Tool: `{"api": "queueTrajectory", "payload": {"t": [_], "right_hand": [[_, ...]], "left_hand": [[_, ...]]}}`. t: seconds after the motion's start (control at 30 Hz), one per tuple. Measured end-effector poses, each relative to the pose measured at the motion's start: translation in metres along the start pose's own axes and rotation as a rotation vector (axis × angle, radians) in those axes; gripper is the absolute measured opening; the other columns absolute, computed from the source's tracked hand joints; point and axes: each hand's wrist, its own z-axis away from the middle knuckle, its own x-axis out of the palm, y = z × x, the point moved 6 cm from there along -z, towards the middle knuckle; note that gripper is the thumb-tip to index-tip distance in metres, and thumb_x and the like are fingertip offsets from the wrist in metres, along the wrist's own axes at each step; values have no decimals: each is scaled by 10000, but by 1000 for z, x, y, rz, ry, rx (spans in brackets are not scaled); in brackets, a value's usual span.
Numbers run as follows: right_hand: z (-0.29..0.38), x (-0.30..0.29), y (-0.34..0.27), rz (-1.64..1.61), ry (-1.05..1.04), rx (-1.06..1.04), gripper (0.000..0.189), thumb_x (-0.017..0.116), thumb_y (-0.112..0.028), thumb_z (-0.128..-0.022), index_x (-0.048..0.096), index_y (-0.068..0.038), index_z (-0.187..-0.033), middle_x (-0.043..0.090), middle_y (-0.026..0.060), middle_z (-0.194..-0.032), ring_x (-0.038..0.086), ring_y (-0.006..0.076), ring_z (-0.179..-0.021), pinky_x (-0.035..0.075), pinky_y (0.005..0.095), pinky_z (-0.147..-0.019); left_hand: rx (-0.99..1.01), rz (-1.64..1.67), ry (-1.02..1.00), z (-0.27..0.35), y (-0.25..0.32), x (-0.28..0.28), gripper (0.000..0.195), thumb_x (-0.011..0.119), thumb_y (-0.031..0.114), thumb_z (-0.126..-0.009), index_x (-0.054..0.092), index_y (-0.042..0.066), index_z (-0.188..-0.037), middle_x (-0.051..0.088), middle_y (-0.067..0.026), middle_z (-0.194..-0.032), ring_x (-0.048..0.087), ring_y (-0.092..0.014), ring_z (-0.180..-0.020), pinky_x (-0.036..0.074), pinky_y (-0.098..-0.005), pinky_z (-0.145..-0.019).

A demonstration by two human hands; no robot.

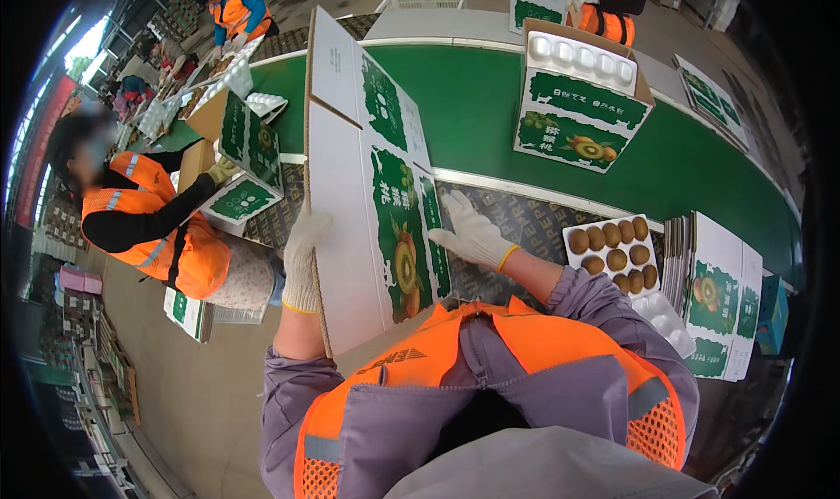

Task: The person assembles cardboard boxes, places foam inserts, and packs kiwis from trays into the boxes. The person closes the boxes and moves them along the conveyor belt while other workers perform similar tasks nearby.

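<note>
A large, unfilled-looking cardboard carton point(403, 243), white and green with a kiwifruit picture, stands tilted before my body, its long flaps extended. At its left edge my left hand point(306, 256), in a white knitted glove, grips the board; some of the fingers are hidden. My right hand point(476, 230), gloved the same way, is beside the carton's right side with fingers apart and holds nothing. Whether its thumb touches the board I cannot tell. To the right of that hand, a white moulded tray point(571, 253) carries brown kiwifruit.
A green conveyor belt point(472, 105) curves ahead, bearing a printed carton point(577, 102) with a white tray inside. Flat cartons point(712, 295) stand stacked at the right, near an unfilled tray point(663, 318). On the left a co-worker point(157, 216) handles another carton point(246, 144). Other people work farther off.
</note>
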Motion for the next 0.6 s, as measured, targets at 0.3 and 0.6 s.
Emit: {"api": "queueTrajectory", "payload": {"t": [0.3, 0.6], "right_hand": [[-48, -107, -184, -337, 253, -1226, 533, 430, -423, -1105, 722, -30, -1315, 675, 190, -1381, 557, 398, -1393, 372, 511, -1201], [-41, -97, -163, -442, 312, -1203, 580, 425, -485, -1118, 693, -43, -1382, 600, 228, -1481, 519, 420, -1428, 377, 491, -1212]], "left_hand": [[774, -17, 151, -106, -21, 52, 708, 477, 190, -1076, 171, 66, -1702, 310, -125, -1703, 332, -253, -1545, 252, -433, -1286], [686, -47, 195, -93, -37, 45, 672, 438, 261, -1094, 210, 33, -1684, 332, -146, -1695, 362, -270, -1536, 277, -430, -1280]]}}
